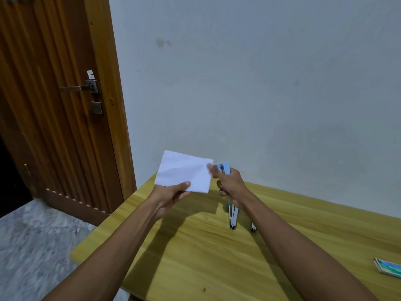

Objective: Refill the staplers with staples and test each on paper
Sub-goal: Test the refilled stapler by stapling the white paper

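My left hand [171, 197] holds a white sheet of paper [184, 171] by its lower edge, raised above the far left of the wooden table [195, 257]. My right hand [230, 183] grips a light blue stapler [224, 168] upright, its head at the paper's right edge. On the table below my right hand lies a second stapler [232, 213], opened out with its metal rail showing. The metal tip of another stapler [253, 228] pokes out from under my right forearm.
A small box of staples [388, 268] lies at the table's right edge. A grey wall stands right behind the table. A wooden door [54, 105] with a metal handle is on the left, over a speckled floor.
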### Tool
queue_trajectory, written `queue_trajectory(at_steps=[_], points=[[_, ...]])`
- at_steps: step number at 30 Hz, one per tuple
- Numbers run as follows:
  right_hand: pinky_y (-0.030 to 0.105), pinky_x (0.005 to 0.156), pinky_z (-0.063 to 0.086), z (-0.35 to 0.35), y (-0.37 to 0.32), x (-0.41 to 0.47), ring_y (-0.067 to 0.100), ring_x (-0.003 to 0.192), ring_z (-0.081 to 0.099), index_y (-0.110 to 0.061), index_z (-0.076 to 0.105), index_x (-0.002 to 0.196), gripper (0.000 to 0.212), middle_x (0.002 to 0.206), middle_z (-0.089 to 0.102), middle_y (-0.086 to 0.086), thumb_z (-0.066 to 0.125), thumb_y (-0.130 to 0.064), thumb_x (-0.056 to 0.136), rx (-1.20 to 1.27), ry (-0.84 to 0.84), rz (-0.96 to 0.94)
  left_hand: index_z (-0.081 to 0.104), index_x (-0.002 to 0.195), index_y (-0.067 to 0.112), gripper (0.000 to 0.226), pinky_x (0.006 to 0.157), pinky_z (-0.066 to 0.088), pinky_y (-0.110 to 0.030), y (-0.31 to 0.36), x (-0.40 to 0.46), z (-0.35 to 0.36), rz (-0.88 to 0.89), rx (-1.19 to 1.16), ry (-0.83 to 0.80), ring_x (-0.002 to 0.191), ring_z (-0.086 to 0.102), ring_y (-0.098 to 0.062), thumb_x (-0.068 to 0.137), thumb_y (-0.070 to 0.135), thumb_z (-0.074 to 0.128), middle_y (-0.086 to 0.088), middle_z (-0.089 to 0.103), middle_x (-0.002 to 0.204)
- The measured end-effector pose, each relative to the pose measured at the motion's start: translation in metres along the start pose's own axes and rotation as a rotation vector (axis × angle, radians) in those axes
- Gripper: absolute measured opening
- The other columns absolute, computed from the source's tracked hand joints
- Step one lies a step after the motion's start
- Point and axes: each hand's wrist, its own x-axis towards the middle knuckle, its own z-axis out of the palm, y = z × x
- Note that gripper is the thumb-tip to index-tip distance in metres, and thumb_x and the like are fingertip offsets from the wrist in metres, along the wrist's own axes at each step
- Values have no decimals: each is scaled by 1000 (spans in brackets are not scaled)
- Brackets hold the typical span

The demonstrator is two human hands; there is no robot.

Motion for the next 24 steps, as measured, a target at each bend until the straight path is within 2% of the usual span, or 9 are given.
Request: queue_trajectory(at_steps=[2,3,6,9,14,17,21,23,24], points=[[20,36,24,-2,2,-2,7,45,30,-8,53,114,72,76,47,1,61,-71,79,247,-93,117,62,114,-5,39,72,62,-32,-4,5,5,12,-162,124,103,68,-27,77,-10,73,-16,67,119],[19,35,23,-4,3,-3,7,44,31,-8,49,119,76,75,48,0,56,-74,80,365,-157,162,61,115,-9,41,69,62,-30,-5,7,8,14,-224,168,102,68,-26,77,-9,74,-17,66,120],[18,33,21,-14,5,-7,8,44,32,-10,44,117,83,76,47,2,49,-82,77,604,-338,216,58,120,-14,45,63,61,-24,-5,10,16,30,-310,238,100,68,-24,78,-7,73,-18,65,122],[17,30,23,-22,5,-10,7,44,34,-7,51,111,85,72,45,3,38,-84,80,693,-434,242,59,116,-15,41,67,61,-24,-1,7,27,57,-330,266,98,68,-23,78,-7,73,-18,65,118],[17,28,30,-24,4,-12,7,46,40,-9,49,94,66,69,43,1,42,-74,87,624,-437,195,63,113,-8,45,67,61,-23,-4,3,45,134,-320,295,84,71,-18,71,-5,80,-14,70,110],[16,28,30,-22,0,-17,6,44,42,-10,52,100,61,72,50,1,49,-69,87,494,-339,166,64,112,-9,43,72,61,-23,-7,3,52,129,-326,304,81,73,-16,71,-6,80,-15,71,111],[17,35,31,-18,-4,-22,6,46,41,-13,57,107,51,81,60,3,79,-45,74,207,-127,107,65,105,-11,36,77,60,-25,-7,0,55,104,-324,322,76,73,-17,72,-7,78,-17,72,108],[17,38,34,-18,-5,-20,7,49,43,-12,57,109,54,78,59,3,80,-46,73,152,-99,122,64,108,-10,39,76,61,-28,-7,0,56,113,-326,331,80,73,-20,72,-8,78,-18,71,110],[19,40,37,-18,-6,-20,9,51,46,-11,56,112,59,77,58,3,77,-52,75,164,-110,142,63,109,-9,40,75,62,-30,-7,-1,57,122,-326,336,83,72,-22,71,-8,78,-18,70,111]])
